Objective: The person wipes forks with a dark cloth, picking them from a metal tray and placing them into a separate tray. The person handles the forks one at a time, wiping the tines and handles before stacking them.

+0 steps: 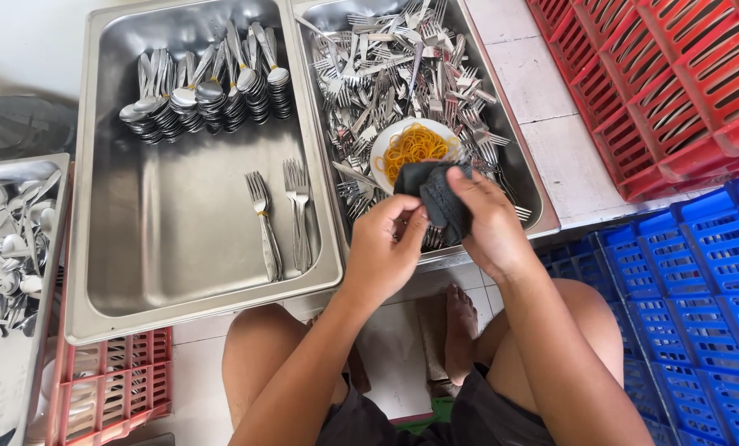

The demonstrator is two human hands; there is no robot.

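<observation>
Both hands, the left hand (382, 248) and right hand (489, 223), were closed around a dark cloth (435, 194) wiping forks (431, 238) over the right tray (534, 186); next, I think, they belonged beside the bundled forks (280, 216).

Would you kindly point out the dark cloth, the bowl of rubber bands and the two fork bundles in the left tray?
dark cloth (435, 192), head view, on its bunched middle above the hands.
bowl of rubber bands (382, 149), head view, on its white left rim.
fork bundles (263, 216), head view, on the left bundle's neck.
</observation>
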